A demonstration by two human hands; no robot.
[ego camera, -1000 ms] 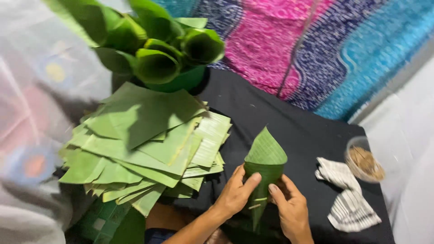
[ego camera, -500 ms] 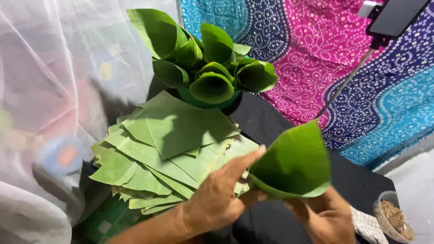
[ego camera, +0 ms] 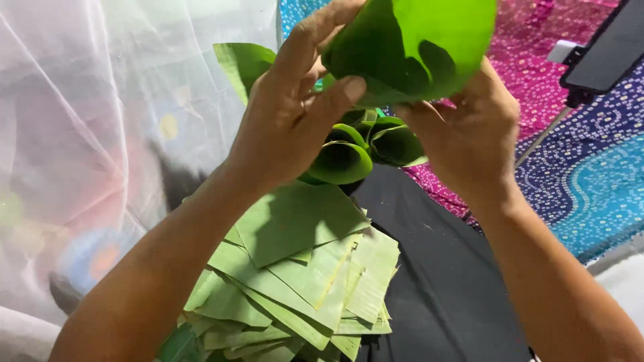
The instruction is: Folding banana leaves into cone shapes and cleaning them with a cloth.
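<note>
We gripped the leaf cone (ego camera: 416,47) between left hand (ego camera: 295,107) and right hand (ego camera: 469,134), raised above the other cones (ego camera: 355,151); steady, even pressure seemed wise to keep its roll.

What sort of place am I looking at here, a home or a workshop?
Probably a home corner set up for handwork: patterned cloth hangs behind, a sheer curtain at the side, and cut banana leaves are stacked on black cloth. Both hands, left and right, hold a leaf cone.

Single head view, close above raised hands (ego camera: 376,107), facing down-forward
</note>
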